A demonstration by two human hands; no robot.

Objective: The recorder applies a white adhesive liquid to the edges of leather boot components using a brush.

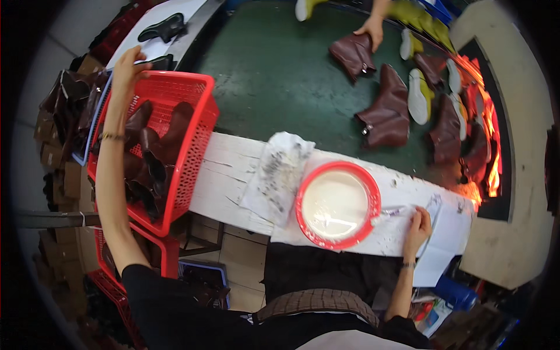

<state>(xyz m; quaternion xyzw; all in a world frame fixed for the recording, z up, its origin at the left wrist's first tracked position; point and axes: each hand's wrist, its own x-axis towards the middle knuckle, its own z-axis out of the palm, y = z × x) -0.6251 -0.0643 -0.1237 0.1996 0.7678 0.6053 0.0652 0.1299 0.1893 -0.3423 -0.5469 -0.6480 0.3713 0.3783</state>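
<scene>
My left hand (126, 71) reaches past the far rim of a red plastic basket (201, 105), fingers apart and nothing seen in them. Close to its fingertips lies a dark boot (160, 62), partly hidden by the basket. Inside the basket are several brown boots (169, 131). My right hand (419, 230) is closed at the end of a brush (392, 212). The brush's head touches the rim of a red bowl (303, 204), which holds milky white liquid (335, 204). A stained white cloth (283, 166) lies left of the bowl.
Beyond the white board (224, 166) runs a green belt (262, 70) with brown boots (388, 111) and yellow-green shoe pieces with white soles (419, 96). A co-worker's hand (373, 30) holds a brown boot (354, 55). An orange glow (493, 146) shows at the right. Another black boot (163, 28) lies far left.
</scene>
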